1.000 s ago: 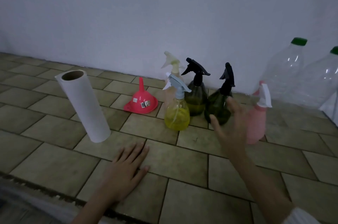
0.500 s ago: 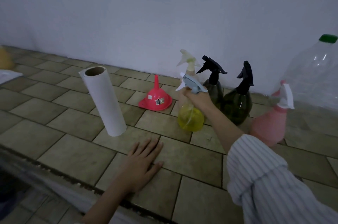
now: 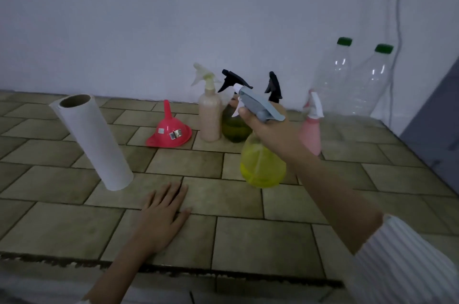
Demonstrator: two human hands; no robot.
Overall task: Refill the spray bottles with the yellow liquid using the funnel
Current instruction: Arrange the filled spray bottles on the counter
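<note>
A: What are the hands doing?

B: The right hand (image 3: 269, 127) grips the yellow bottle (image 3: 262, 165) by its neck, fingers curled just under the grey sprayer (image 3: 258, 106), and holds it tilted, apparently off the desk (image 3: 248, 241). The left hand (image 3: 162, 217) lies flat on the desk, fingers straight, holding nothing.

A: And around them?

B: Just beyond the right hand stand a cream bottle (image 3: 210, 115), two dark green bottles, one (image 3: 234, 122) partly behind the fingers, and a pink bottle (image 3: 311, 130) to its right. The red funnel (image 3: 170, 130) sits mouth-down beyond the left hand, left of the cream bottle. A paper roll (image 3: 94, 142) stands to the left of that hand. Two large clear bottles (image 3: 357, 80) with green caps stand by the wall, beyond and right of the right hand.

A: Which step is this?

B: I'd say the start: one bottle picked out for refilling, sprayer not yet off.

A: Next?

B: Probably the left hand steadies the body while the right unscrews the sprayer; then the funnel goes spout-down into the neck. Where the yellow refill liquid is kept, I can't tell.
</note>
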